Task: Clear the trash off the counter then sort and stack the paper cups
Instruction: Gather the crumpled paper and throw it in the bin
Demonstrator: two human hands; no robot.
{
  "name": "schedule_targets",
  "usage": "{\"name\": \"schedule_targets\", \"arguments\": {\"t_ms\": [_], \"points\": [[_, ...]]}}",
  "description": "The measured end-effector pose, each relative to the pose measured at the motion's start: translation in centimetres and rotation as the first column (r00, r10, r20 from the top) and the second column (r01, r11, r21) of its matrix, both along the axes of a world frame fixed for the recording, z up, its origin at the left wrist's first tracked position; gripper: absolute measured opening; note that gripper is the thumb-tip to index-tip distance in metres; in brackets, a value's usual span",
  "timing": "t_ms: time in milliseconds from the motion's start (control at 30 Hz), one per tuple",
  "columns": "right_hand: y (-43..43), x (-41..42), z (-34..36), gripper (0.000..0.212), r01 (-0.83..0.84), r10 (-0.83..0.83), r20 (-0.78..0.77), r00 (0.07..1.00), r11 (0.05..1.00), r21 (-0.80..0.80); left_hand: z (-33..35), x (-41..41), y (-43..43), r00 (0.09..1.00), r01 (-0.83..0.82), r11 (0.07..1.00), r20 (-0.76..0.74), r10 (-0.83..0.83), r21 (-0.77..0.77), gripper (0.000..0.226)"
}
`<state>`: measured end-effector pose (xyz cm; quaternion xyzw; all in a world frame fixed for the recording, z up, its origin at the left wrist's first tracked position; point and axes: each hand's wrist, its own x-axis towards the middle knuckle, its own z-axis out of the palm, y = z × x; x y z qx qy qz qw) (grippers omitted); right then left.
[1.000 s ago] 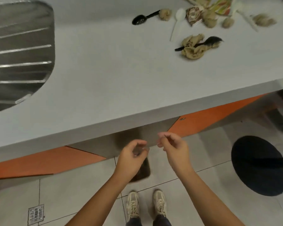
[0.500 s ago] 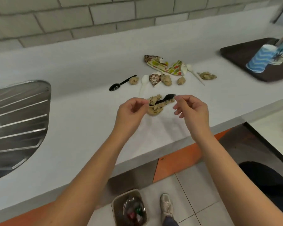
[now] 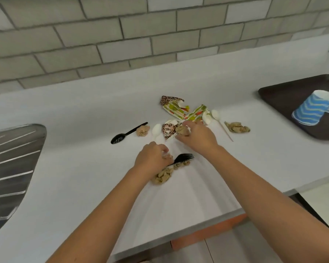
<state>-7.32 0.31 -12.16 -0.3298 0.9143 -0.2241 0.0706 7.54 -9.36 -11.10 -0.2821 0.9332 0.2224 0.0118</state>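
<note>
Trash lies in the middle of the white counter [image 3: 84,186]. My left hand [image 3: 152,158] is closed on a crumpled brown napkin [image 3: 162,175] that lies under a black plastic fork [image 3: 184,158]. My right hand [image 3: 198,137] grips another crumpled brown napkin [image 3: 181,130] beside a torn leopard-print cup piece [image 3: 167,130]. Flattened colourful cup pieces [image 3: 176,109] lie just behind it. A black spoon [image 3: 127,133], a small napkin ball [image 3: 142,130], a white spoon [image 3: 219,120] and one more napkin wad [image 3: 236,127] are scattered around. A blue wavy paper cup [image 3: 311,110] lies on a dark tray [image 3: 285,95] at the right.
A steel sink drainboard [image 3: 10,164] takes up the left side. A grey tiled wall [image 3: 141,38] runs along the back. The counter's front edge [image 3: 198,226] has an orange panel below it.
My view rose from the floor to the counter. Both hands moved forward from mid-air down onto the trash; the left closed on the near napkin, the right on the farther one.
</note>
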Motion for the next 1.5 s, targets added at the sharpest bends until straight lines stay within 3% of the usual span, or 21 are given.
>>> {"name": "schedule_targets", "arguments": {"t_ms": [67, 133, 200, 300, 367, 467, 567, 633, 700, 833, 900, 1000, 1067, 1133, 1300, 1500], "points": [[-0.9, -0.1, -0.7, 0.061, -0.040, 0.053, -0.084, 0.995, 0.988, 0.151, -0.5, -0.5, 0.1, 1.000, -0.004, 1.000, 0.004, 0.004, -0.031, 0.035], [-1.3, 0.0, -0.7, 0.052, -0.056, 0.078, -0.132, 0.988, 0.985, 0.162, -0.9, -0.7, -0.2, 0.999, -0.030, 0.999, -0.038, 0.030, -0.014, 0.027], [-1.1, -0.1, -0.3, 0.042, -0.052, 0.063, -0.160, 0.985, 0.996, 0.075, -0.8, -0.9, -0.7, 0.988, -0.076, 0.997, -0.138, 0.076, 0.006, 0.020], [0.2, -0.9, 0.5, 0.039, 0.036, -0.072, -0.211, 0.975, 0.985, -0.170, 0.2, -1.4, -2.7, 0.896, -0.174, 0.983, -0.425, 0.131, -0.063, 0.017], [1.0, -1.8, 0.7, 0.040, 0.115, -0.143, -0.245, 0.959, 0.986, -0.125, 0.8, -2.2, -4.4, 0.854, -0.233, 0.962, -0.504, 0.131, -0.146, 0.019], [1.6, -2.2, -0.3, 0.038, 0.112, -0.087, -0.188, 0.978, 0.985, 0.130, 0.5, -3.8, -6.6, 0.941, -0.231, 0.940, -0.301, 0.151, -0.251, 0.025], [1.9, -2.1, -1.0, 0.036, 0.012, 0.026, -0.185, 0.982, 0.980, 0.200, -1.0, -4.5, -7.2, 0.989, -0.142, 0.944, -0.086, 0.122, -0.297, 0.027], [2.3, -2.0, -0.9, 0.034, -0.060, 0.095, -0.154, 0.983, 0.974, 0.217, -2.0, -4.5, -7.1, 0.990, -0.126, 0.946, -0.101, 0.100, -0.299, 0.025], [3.3, -2.2, -0.4, 0.033, -0.087, 0.102, -0.119, 0.988, 0.989, 0.123, -2.6, -4.5, -7.2, 0.984, -0.134, 0.947, -0.149, 0.093, -0.293, 0.023], [6.6, -5.1, 1.3, 0.035, 0.139, -0.182, -0.223, 0.958, 0.971, -0.195, -2.1, -4.2, -7.3, 0.966, -0.160, 0.948, -0.241, 0.093, -0.275, 0.022], [8.1, -7.5, 1.6, 0.036, 0.279, -0.314, -0.215, 0.925, 0.944, -0.175, -1.1, -3.7, -6.9, 0.923, -0.204, 0.950, -0.369, 0.107, -0.236, 0.021], [9.4, -9.8, 0.1, 0.039, 0.373, -0.364, -0.121, 0.923, 0.926, 0.061, 0.6, -2.0, -5.5, 0.860, -0.177, 0.968, -0.506, 0.063, -0.180, 0.020], [9.7, -10.1, -1.1, 0.040, 0.366, -0.355, -0.102, 0.929, 0.922, 0.127, 0.7, 0.0, -3.9, 0.874, -0.086, 0.984, -0.485, -0.002, -0.158, 0.023], [10.0, -10.1, -1.8, 0.044, 0.356, -0.345, -0.113, 0.932, 0.929, 0.097, 0.1, 2.2, -1.8, 0.910, -0.018, 0.991, -0.412, -0.038, -0.132, 0.022], [10.6, -9.9, -2.0, 0.056, 0.324, -0.309, -0.135, 0.941, 0.939, 0.113, -1.7, 6.4, 2.3, 0.957, 0.096, 0.975, -0.251, -0.146, -0.200, 0.025], [10.4, -10.2, -1.1, 0.026, 0.390, -0.390, 0.005, 0.921, 0.920, -0.047, -2.1, 6.4, 3.2, 0.946, 0.126, 0.953, -0.256, -0.199, -0.274, 0.026]]}}
